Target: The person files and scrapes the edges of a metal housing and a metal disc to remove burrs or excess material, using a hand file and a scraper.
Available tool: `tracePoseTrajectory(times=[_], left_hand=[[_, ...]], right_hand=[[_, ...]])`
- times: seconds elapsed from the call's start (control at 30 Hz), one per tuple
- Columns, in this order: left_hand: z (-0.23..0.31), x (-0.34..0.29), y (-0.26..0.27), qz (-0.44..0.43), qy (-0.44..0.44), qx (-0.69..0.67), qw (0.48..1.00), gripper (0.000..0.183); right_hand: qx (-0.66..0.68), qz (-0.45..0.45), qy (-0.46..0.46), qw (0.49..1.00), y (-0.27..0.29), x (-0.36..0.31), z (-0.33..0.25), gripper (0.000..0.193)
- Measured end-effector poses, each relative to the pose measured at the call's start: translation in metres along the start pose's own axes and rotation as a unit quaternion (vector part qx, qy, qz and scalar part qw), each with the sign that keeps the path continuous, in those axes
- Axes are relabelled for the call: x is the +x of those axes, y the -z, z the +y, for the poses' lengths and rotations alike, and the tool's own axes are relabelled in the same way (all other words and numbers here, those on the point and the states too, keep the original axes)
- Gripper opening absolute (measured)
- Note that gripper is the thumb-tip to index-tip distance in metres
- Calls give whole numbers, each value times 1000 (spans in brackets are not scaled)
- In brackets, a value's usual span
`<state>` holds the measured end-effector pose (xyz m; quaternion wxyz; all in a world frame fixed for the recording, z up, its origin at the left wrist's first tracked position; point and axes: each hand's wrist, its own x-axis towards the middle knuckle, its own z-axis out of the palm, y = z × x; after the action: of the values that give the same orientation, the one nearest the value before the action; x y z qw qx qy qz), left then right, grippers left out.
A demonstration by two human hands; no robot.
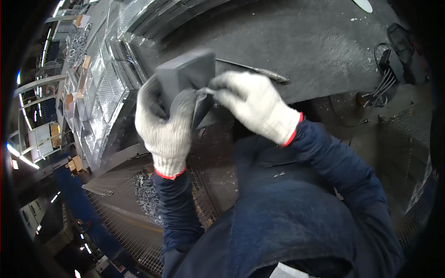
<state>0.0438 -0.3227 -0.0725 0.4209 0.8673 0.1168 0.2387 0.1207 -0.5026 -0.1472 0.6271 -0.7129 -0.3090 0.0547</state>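
Evidently the work in hand is a fine bit of handling on a grey block-shaped part (185, 74), held up above the dark tabletop (301, 41) in front of the person's chest. To do it well, I judge the part wants a steady grip low on its body, so that the other hand can work at the lower corner without the piece twisting.

The left hand (164, 123), in a white knit glove, is clamped on the part from below, fingers wrapped round its near side, wrist bent upward. The right hand (255, 106), gloved the same, reaches across from the right with its fingertips pinched together on a small thin tab or sliver at the part's lower right edge; what that piece is, I cannot tell. A long thin metal rod (252, 69) lies on the tabletop just behind the hands. Clear plastic trays (99, 92) stand off to the left.
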Motion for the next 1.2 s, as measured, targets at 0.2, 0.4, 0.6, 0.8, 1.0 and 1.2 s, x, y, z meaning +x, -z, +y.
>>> tracePoseTrajectory(times=[0.2,0.4,0.6,0.8,1.0,1.2], left_hand=[[-16,-55,1,48,58,0,997,57],[-27,-90,7,58,88,-67,992,51],[-41,-110,-7,90,171,-62,979,68],[-52,-114,-7,85,120,11,989,73],[-53,-110,-10,42,1,131,990,72],[-34,-83,1,-48,174,-116,977,56]], right_hand=[[-76,-71,41,994,-3,29,3,23],[-35,-119,-8,992,-4,-18,-28,20],[-65,-54,33,996,-24,-17,-4,23],[64,-167,-161,971,5,-13,-20,26],[21,-88,-80,993,-3,-33,-11,26],[-62,-34,10,997,-18,-8,6,24]])
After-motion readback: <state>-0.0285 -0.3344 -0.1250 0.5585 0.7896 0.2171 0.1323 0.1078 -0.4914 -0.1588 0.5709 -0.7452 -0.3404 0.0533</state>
